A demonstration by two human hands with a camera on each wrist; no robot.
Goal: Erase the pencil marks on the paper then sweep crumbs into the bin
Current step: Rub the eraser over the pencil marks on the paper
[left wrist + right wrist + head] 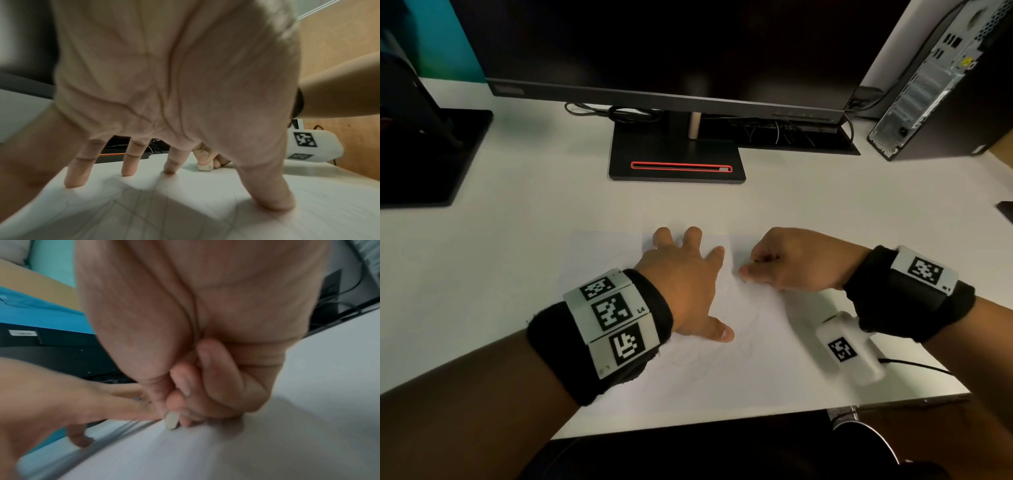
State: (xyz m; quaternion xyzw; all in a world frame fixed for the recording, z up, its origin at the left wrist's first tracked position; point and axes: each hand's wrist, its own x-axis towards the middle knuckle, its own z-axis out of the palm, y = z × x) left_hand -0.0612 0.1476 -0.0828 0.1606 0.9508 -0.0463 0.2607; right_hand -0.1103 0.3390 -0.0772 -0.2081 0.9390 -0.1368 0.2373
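**Erasing under way, paper pinned**

Nearest us, our left hand (685, 284) splays straight fingers on the paper (756, 342) to stop it sliding. Just beyond, our right hand (791, 262) pinches the eraser (204, 167) against the sheet (faint lines remain). No bin shows. The wristband reads "L4"; monitor (674, 51) branding is illegible.
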